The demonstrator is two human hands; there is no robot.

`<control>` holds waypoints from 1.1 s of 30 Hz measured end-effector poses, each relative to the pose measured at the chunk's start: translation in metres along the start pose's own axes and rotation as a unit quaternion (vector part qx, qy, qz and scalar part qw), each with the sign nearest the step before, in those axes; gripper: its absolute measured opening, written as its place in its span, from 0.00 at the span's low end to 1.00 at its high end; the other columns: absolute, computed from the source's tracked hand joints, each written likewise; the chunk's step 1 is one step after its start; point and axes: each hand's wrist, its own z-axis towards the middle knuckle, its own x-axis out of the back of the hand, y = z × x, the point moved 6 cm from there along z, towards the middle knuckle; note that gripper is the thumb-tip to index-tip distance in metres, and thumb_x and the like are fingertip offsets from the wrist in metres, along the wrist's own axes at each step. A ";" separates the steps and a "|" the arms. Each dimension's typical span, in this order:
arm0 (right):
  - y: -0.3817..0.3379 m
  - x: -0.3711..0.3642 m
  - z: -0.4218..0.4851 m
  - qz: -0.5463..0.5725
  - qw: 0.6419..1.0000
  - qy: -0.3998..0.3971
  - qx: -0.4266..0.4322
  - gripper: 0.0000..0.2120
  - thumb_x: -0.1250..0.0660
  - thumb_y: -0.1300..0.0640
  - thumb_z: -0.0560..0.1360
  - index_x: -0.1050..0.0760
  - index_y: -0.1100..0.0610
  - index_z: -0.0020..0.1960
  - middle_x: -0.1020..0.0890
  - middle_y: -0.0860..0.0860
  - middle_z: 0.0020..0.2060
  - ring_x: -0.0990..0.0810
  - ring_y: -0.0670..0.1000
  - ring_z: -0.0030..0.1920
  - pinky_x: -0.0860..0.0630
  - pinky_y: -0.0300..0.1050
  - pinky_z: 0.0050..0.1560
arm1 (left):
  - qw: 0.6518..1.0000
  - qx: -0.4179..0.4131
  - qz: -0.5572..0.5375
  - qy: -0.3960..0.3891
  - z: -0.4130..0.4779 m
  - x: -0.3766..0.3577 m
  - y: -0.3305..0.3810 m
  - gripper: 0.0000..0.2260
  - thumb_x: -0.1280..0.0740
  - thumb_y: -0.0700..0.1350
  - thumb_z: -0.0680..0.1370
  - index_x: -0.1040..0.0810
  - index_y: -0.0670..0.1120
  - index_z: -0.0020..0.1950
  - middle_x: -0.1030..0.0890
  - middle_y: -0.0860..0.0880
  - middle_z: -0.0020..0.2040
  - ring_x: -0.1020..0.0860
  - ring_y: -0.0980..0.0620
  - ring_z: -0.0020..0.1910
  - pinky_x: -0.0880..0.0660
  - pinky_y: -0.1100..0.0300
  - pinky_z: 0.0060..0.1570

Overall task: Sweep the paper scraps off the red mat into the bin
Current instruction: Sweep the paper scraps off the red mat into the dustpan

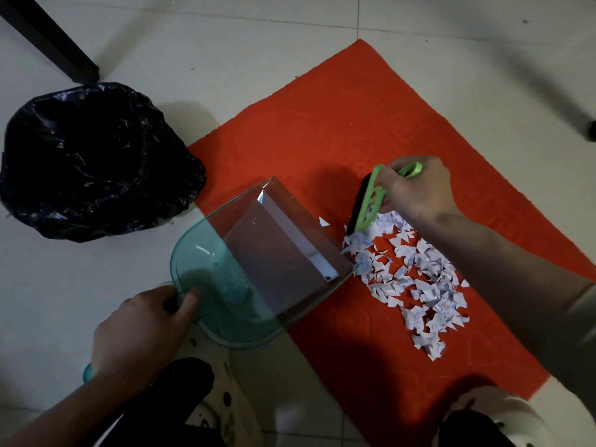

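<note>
A pile of white paper scraps (416,279) lies on the red mat (322,130), toward its near right side. My right hand (416,188) grips the green handle of a small brush (371,201), whose black bristles sit at the pile's far left edge. My left hand (142,330) holds the handle of a clear teal dustpan (258,269). The pan's lip rests on the mat against the left edge of the scraps. One loose scrap (323,221) lies between pan and brush. A bin lined with a black bag (90,159) stands on the floor to the left.
Pale floor tiles (225,43) surround the mat. A dark furniture leg (58,46) stands behind the bin at top left. My feet in white patterned slippers (225,398) are at the bottom, the right one on the mat's near corner.
</note>
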 end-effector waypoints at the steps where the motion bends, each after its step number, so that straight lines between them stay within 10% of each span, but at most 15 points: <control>1: -0.003 0.002 -0.001 0.002 1.000 0.007 0.009 0.09 0.35 0.61 0.75 0.19 0.62 0.40 0.17 0.62 0.35 0.17 0.53 0.28 0.18 0.57 0.34 | 1.000 0.000 0.001 -0.002 0.000 0.000 0.000 0.22 0.42 0.62 0.76 0.25 0.49 0.32 0.22 0.52 0.26 0.23 0.52 0.29 0.24 0.58 0.34; 25: 0.007 0.002 -0.028 0.139 0.989 -0.043 0.000 0.07 0.37 0.65 0.77 0.21 0.63 0.46 0.16 0.58 0.41 0.16 0.53 0.37 0.20 0.40 0.35 | 1.000 0.001 -0.002 0.000 -0.008 -0.001 0.020 0.20 0.40 0.61 0.78 0.22 0.49 0.34 0.24 0.53 0.27 0.26 0.55 0.28 0.31 0.61 0.29; 33: 0.031 -0.017 -0.036 0.106 0.992 -0.053 -0.040 0.10 0.36 0.68 0.73 0.18 0.58 0.45 0.16 0.57 0.42 0.17 0.60 0.42 0.17 0.53 0.39 | 1.000 -0.007 0.015 -0.019 -0.016 -0.001 0.019 0.18 0.42 0.62 0.78 0.21 0.52 0.40 0.22 0.55 0.30 0.26 0.60 0.28 0.31 0.63 0.28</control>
